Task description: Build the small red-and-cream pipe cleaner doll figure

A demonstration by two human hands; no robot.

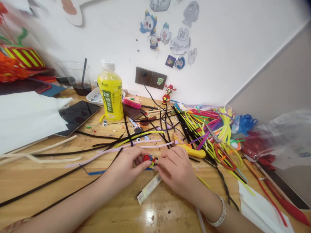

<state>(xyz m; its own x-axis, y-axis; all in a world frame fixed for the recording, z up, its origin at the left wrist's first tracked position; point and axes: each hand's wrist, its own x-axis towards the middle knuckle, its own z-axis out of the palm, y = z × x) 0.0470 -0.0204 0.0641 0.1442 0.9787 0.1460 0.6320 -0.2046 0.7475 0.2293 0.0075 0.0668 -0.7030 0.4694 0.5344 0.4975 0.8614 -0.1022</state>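
Note:
Between my hands is a small clay figure (151, 160) with red, blue and yellow parts, lying sideways just above the table. My left hand (132, 160) pinches its red end between thumb and fingers. The fingers of my right hand (175, 166) are bent together at its pale end; whether they grip it or something tiny there is hidden. Under the hands lies a whitish lighter-shaped stick (148, 189), partly covered by the right hand. A yellow-handled tool (193, 151) rests just beyond the right hand.
Black pipe cleaners (73, 151) cross the table. Coloured pipe cleaners (206, 126) and scissors (224, 155) are heaped at right. A yellow drink bottle (110, 94), plastic cup (81, 79) and tablet (80, 115) stand or lie back left. A red-hatted figurine (167, 94) stands by the wall.

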